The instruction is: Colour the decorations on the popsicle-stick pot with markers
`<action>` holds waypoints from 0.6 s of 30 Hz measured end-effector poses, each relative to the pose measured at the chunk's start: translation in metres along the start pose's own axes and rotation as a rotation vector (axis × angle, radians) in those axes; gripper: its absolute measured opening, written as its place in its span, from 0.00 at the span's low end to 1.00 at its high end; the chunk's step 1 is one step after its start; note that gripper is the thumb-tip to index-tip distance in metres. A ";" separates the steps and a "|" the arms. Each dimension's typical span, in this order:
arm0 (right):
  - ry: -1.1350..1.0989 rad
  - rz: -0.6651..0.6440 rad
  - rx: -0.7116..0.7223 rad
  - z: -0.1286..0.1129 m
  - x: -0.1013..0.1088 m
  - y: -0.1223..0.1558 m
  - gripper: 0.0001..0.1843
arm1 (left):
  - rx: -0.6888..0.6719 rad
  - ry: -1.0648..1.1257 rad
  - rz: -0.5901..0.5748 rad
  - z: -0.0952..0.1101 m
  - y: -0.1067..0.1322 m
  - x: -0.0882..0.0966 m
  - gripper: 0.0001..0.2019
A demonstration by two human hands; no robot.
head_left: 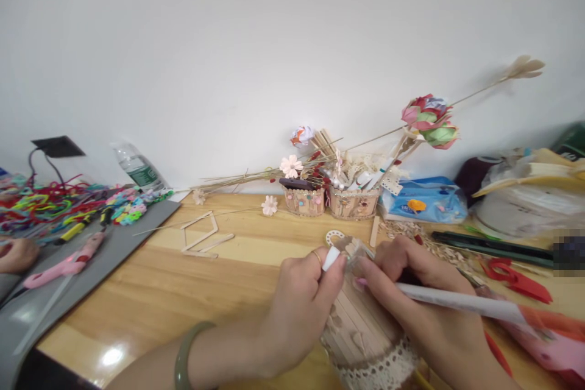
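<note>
The honey-coloured wooden table [192, 292] is varnished and glossy, catching glare. The round container clad in pale flat wooden sticks [361, 329] looks matt, with rough cream lace cloth at its base. The slim white rod [457, 300] is smooth. The grey mat [119, 237] is matt, and the pink glue gun [68, 263] is shiny plastic.

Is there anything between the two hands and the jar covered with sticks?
Nothing visible. The left hand and right hand both touch the jar near its top; the right also holds a white rod.
</note>
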State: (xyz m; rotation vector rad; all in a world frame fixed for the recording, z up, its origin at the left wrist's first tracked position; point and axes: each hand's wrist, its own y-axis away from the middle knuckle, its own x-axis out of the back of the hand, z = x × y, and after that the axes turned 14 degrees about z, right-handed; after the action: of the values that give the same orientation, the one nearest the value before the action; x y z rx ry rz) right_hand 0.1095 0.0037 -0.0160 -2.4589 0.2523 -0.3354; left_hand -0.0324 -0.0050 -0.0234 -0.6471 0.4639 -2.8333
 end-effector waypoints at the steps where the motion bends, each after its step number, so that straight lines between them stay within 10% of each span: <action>1: 0.004 -0.004 0.001 0.000 0.000 0.000 0.16 | -0.007 0.000 0.002 0.000 0.000 0.000 0.15; 18: 0.020 -0.006 -0.003 0.001 0.000 0.000 0.17 | -0.022 0.012 -0.001 -0.001 0.000 0.000 0.15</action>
State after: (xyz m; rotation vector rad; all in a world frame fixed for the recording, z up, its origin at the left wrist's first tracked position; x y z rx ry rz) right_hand 0.1097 0.0045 -0.0172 -2.4605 0.2542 -0.3620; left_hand -0.0330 -0.0046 -0.0246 -0.6351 0.4978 -2.8380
